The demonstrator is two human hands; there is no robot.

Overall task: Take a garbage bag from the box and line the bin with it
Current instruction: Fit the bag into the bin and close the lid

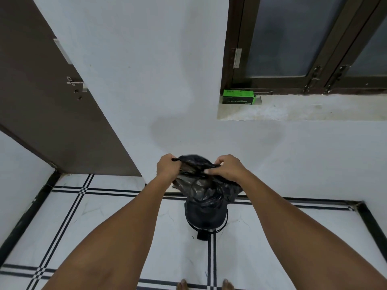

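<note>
Head view: black garbage bag (201, 181) at lower centre of the frame, held up in the air by both hands, its lower end dropping into or just onto the mouth of the dark bin (204, 216) right below; contact with the rim is hidden by the bunched film. Left hand (168, 167) has its grip closed on the bag's top edge at the left, fingers curled over the film. Right hand (227, 167) has its grip closed on the top edge at the right, with a fingertip pressed flat on the plastic. The bag looks very light, thin, limp and crinkly, with no stiffness of its own, probably a bit slippery and easy to tear if yanked. Best hold is a pinch at the open hem, one layer per hand, so the mouth can be spread apart. Long axis runs roughly vertical, top edge up between the hands, closed end pointing down toward the bin. The mouth seems barely parted, can't tell how far. The green box (238, 97) lies on the window sill (303, 109) at upper right of the frame, well apart from the hands. The bin stands on the tiled floor (104, 216) near the wall. Lining not yet done.
</note>
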